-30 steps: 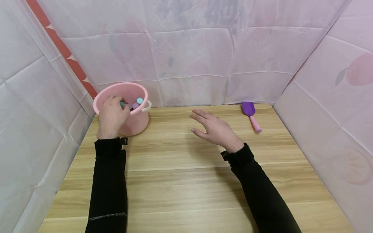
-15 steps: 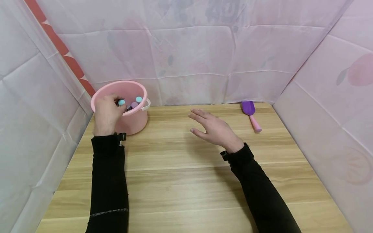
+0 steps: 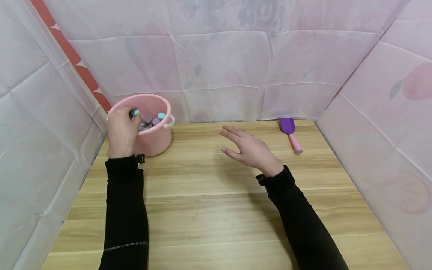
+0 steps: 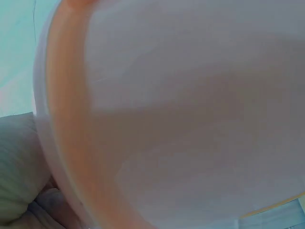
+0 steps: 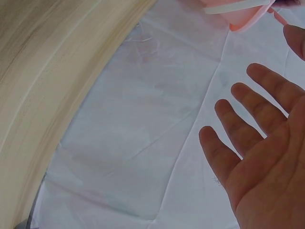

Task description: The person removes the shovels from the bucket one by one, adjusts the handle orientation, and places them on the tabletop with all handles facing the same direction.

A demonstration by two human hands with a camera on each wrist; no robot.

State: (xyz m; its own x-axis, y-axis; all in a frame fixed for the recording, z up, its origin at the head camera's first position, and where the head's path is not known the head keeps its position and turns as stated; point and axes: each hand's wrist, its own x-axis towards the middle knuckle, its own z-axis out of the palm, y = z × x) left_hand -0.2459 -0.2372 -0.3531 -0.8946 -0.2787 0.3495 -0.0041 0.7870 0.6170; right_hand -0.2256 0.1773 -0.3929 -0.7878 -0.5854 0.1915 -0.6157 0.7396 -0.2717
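Observation:
The pink bucket (image 3: pixel 154 144) stands at the table's back left, its white handle at the right side of the rim. My left hand (image 3: pixel 119 129) is over its near left rim and pinches a small item with a rounded light blue end (image 3: pixel 135 112); I cannot tell its kind. Inside the bucket lie another light blue round-ended piece (image 3: pixel 161 116) and a purple one (image 3: pixel 155 122). In the left wrist view the bucket's wall (image 4: pixel 190 119) fills most of the picture. My right hand (image 3: pixel 251 150) hovers above the middle of the table, fingers spread and holding nothing.
A toy shovel (image 3: pixel 288 126) with a purple blade and pink handle lies at the table's back right. Pale printed sheets (image 3: pixel 219 67) wall in the wooden table (image 3: pixel 209 217) at the back and both sides.
The light blue end in my left fingers has moved left and up within the bucket's opening. My right hand has stayed nearly still, and the shovel lies as before.

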